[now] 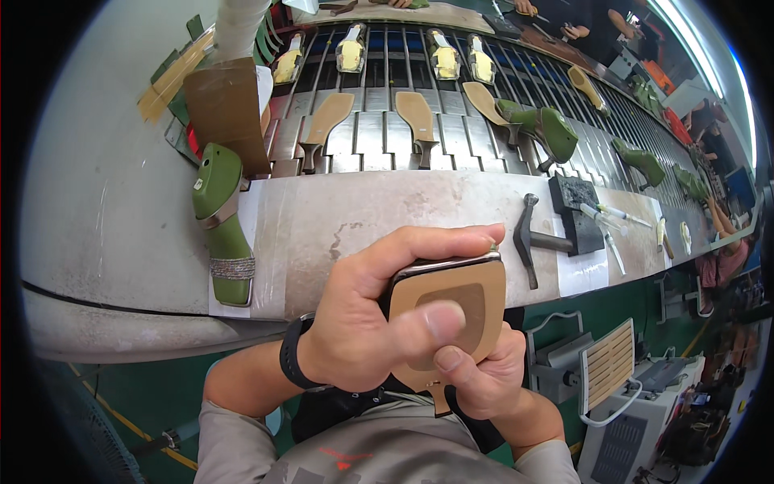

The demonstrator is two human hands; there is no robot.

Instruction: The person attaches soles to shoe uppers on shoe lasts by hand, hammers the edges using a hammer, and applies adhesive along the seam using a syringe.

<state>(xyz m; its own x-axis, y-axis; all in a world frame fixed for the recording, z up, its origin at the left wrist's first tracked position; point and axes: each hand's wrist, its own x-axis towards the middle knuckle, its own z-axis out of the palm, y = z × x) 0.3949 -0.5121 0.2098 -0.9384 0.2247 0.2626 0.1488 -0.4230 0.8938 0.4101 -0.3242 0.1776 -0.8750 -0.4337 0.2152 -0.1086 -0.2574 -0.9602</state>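
Note:
A shoe with a tan sole (488, 298) is held bottom up between my two hands, in front of my chest at the table's near edge. My left hand (363, 315), with a black band at its wrist, wraps round the shoe's wide end. Its fingers lie along the far edge, and its slightly blurred thumb rests on the sole's darker inner area. Lower down, my right hand (488, 375) grips the narrow heel end, thumb pressed on the sole. Most of the upper is hidden beneath. To the left, a green shoe (226, 246) lies on white paper.
A hammer (528, 242) leans against a black block (575, 202) on the table's right, with several syringes (617, 230) beside it. Beyond the table, a slatted conveyor (371, 129) carries loose soles (414, 117), green shoes (548, 133) and pale wrapped forms (351, 50). Other people work at the far right.

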